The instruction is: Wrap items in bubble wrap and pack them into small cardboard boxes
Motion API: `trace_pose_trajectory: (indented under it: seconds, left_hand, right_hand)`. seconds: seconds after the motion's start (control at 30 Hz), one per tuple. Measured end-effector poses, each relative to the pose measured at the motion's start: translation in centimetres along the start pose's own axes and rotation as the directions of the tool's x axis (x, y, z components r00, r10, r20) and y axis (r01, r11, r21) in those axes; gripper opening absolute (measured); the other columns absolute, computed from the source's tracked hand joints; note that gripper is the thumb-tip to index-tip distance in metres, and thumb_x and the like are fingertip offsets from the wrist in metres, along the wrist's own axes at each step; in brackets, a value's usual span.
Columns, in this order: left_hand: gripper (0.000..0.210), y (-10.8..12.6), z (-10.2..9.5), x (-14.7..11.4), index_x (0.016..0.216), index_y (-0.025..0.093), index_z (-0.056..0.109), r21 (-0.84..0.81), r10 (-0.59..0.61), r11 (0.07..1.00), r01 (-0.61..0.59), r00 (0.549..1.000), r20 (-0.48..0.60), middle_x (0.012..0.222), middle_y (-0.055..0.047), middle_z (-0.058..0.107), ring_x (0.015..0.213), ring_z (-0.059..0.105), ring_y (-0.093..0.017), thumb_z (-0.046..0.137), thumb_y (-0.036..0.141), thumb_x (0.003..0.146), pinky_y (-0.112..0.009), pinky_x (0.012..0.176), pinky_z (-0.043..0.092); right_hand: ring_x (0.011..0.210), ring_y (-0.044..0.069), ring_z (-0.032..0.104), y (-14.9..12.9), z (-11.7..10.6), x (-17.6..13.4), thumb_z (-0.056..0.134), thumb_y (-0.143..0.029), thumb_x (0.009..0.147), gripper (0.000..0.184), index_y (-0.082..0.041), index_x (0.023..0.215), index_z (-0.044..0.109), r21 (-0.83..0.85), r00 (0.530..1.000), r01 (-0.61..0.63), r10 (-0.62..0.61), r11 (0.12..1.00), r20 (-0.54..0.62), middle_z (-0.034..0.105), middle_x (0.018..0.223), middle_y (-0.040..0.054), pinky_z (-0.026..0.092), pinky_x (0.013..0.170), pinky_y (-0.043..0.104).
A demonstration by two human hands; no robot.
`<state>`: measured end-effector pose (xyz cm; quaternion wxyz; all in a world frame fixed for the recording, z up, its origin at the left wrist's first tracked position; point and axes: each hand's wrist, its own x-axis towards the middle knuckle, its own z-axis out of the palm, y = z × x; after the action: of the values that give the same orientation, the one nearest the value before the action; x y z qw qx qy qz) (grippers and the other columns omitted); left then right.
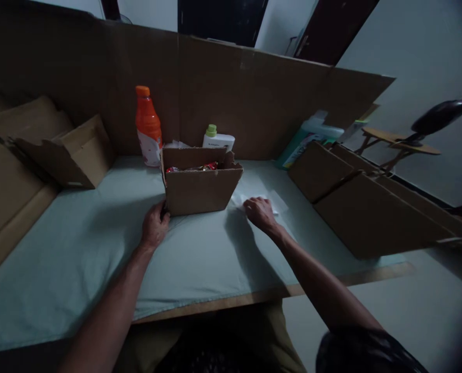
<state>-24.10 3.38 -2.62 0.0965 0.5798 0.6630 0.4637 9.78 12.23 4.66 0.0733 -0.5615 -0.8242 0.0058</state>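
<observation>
A small cardboard box (201,191) with a torn upper edge stands on the cloth, with red and shiny wrapped items (194,168) showing inside. My left hand (155,225) grips its lower left corner, thumb in front and the other fingers partly hidden behind. To the right of the box, my right hand (259,211) is closed over a thin, see-through plastic packet (279,202) lying on the cloth. The fingers cover most of that packet, so its contents cannot be made out.
Behind the box stand an orange-capped bottle (148,124) and a white bottle with a green cap (217,140). A teal bottle (298,142) leans beside cardboard boxes (378,212) at right. Another open box (65,155) sits left. A tall cardboard wall (254,93) closes the back.
</observation>
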Motion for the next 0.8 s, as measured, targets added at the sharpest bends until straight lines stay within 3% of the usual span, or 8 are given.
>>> trace_pose_trajectory:
  seconds: [0.1, 0.23, 0.33, 0.4, 0.5, 0.6, 0.7, 0.8]
  left_hand:
    - [0.043, -0.2, 0.1, 0.0, 0.122, 0.017, 0.065, -0.002, -0.014, 1.0, 0.014, 1.0, -0.005, 0.11, -0.012, 0.072, 0.105, 0.067, -0.028, 0.054, 0.027, 0.081, -0.043, 0.096, 0.053]
    - [0.048, 0.1, 0.0, -0.1, 0.125, 0.014, 0.063, 0.002, -0.031, 1.0, 0.031, 0.999, -0.027, 0.113, -0.015, 0.071, 0.108, 0.066, -0.03, 0.055, 0.027, 0.08, -0.045, 0.097, 0.052]
    - [0.052, 0.6, -0.3, -0.1, 0.13, 0.012, 0.06, -0.024, -0.028, 0.999, 0.027, 0.998, -0.06, 0.115, -0.015, 0.07, 0.102, 0.068, -0.027, 0.054, 0.028, 0.081, -0.041, 0.095, 0.053]
    - [0.051, 0.8, -0.5, 0.0, 0.13, 0.012, 0.06, -0.045, -0.038, 0.998, 0.035, 0.997, -0.07, 0.109, -0.013, 0.07, 0.09, 0.068, -0.024, 0.053, 0.028, 0.082, -0.039, 0.089, 0.055]
    - [0.047, 1.1, -0.6, 0.1, 0.125, 0.012, 0.063, -0.048, -0.069, 0.997, 0.065, 0.993, -0.095, 0.103, -0.012, 0.07, 0.082, 0.067, -0.022, 0.053, 0.025, 0.081, -0.038, 0.086, 0.055]
    - [0.05, 1.3, -0.5, 0.1, 0.127, 0.012, 0.062, -0.076, -0.1, 0.993, 0.094, 0.991, -0.089, 0.106, -0.012, 0.068, 0.085, 0.068, -0.021, 0.055, 0.025, 0.079, -0.035, 0.085, 0.056]
    - [0.056, 1.3, -0.2, 0.0, 0.132, 0.012, 0.058, -0.142, -0.094, 0.985, 0.093, 0.996, 0.0, 0.106, -0.011, 0.068, 0.082, 0.068, -0.019, 0.057, 0.027, 0.077, -0.032, 0.08, 0.057]
    - [0.058, 1.1, -0.2, -0.1, 0.131, 0.012, 0.059, -0.136, -0.11, 0.985, 0.107, 0.994, -0.014, 0.109, -0.011, 0.069, 0.079, 0.067, -0.019, 0.059, 0.028, 0.075, -0.033, 0.078, 0.057]
  right_hand:
    - [0.098, 0.027, 0.065, -0.7, -1.7, -3.5, 0.055, -0.018, 0.091, 0.022, -0.02, 0.094, 0.076, 0.043, 0.992, 0.115, -0.117, 0.992, 0.047, 0.075, 0.099, 0.0107, 0.039, 0.093, 0.043]
    - [0.105, 0.027, 0.066, -2.4, -2.8, -5.0, 0.067, -0.037, 0.088, 0.023, -0.025, 0.106, 0.075, 0.333, 0.931, 0.321, -0.359, 0.887, 0.059, 0.074, 0.115, 0.0069, 0.043, 0.099, 0.046]
    - [0.102, 0.027, 0.067, -3.2, -2.1, -2.8, 0.064, -0.043, 0.088, 0.039, -0.019, 0.119, 0.069, 0.519, 0.992, 0.118, -0.121, 0.846, -0.029, 0.07, 0.122, 0.0137, 0.052, 0.088, 0.044]
    - [0.106, 0.028, 0.067, -3.5, -0.9, -0.7, 0.065, -0.039, 0.085, 0.048, -0.016, 0.127, 0.063, 0.644, 0.999, 0.008, 0.016, 0.765, -0.032, 0.067, 0.128, 0.0165, 0.055, 0.083, 0.042]
    - [0.112, 0.029, 0.066, -4.1, 0.8, 1.4, 0.066, -0.039, 0.082, 0.051, -0.015, 0.127, 0.061, 0.792, 0.999, 0.032, -0.03, 0.61, -0.018, 0.067, 0.128, 0.0151, 0.057, 0.085, 0.041]
    - [0.115, 0.029, 0.065, -4.4, 1.6, 2.1, 0.064, -0.044, 0.083, 0.05, -0.015, 0.124, 0.062, 0.842, 0.994, 0.083, -0.106, 0.533, -0.031, 0.069, 0.125, 0.0142, 0.056, 0.092, 0.043]
    - [0.122, 0.03, 0.062, -3.4, 1.1, 1.9, 0.065, -0.04, 0.082, 0.057, -0.017, 0.133, 0.058, 0.833, 0.993, 0.089, -0.114, 0.546, -0.031, 0.065, 0.134, 0.0137, 0.055, 0.095, 0.045]
    - [0.121, 0.03, 0.063, -0.6, 0.2, 0.5, 0.064, -0.035, 0.084, 0.053, -0.017, 0.133, 0.06, 0.719, 0.999, 0.03, 0.003, 0.695, -0.045, 0.064, 0.137, 0.0147, 0.055, 0.095, 0.047]
